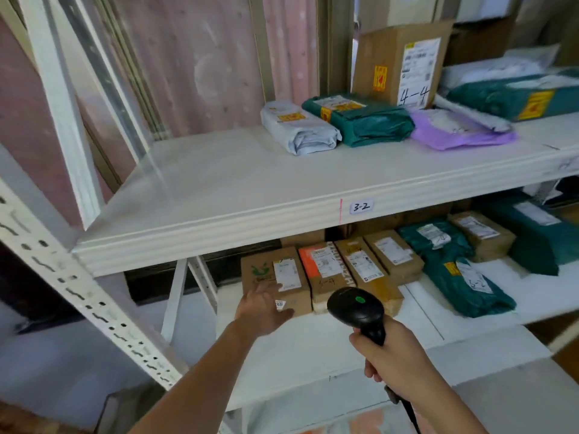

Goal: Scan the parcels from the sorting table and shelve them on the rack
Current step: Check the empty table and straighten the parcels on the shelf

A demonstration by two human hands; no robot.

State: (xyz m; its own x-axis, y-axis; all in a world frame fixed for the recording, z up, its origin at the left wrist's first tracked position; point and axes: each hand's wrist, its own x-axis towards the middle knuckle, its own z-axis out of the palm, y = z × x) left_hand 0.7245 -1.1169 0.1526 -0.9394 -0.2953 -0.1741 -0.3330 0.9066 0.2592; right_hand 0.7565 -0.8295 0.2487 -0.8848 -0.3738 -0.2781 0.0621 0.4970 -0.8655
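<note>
We observe the left hand (261, 310) reaching onto the lower shelf (316, 349) of the rack (219, 220), fingers straight and slightly apart, resting on the front of a brown box (266, 274) at the left end of a row of boxes. The right hand (396, 360) has its fingers clamped round the grip of a black scanner (357, 306), whose green light shows on top, head towards that row. On the upper shelf (238, 183), tagged 3-2, we note grey, green and purple bags beside a carton (398, 62) marked 4-4.
</note>
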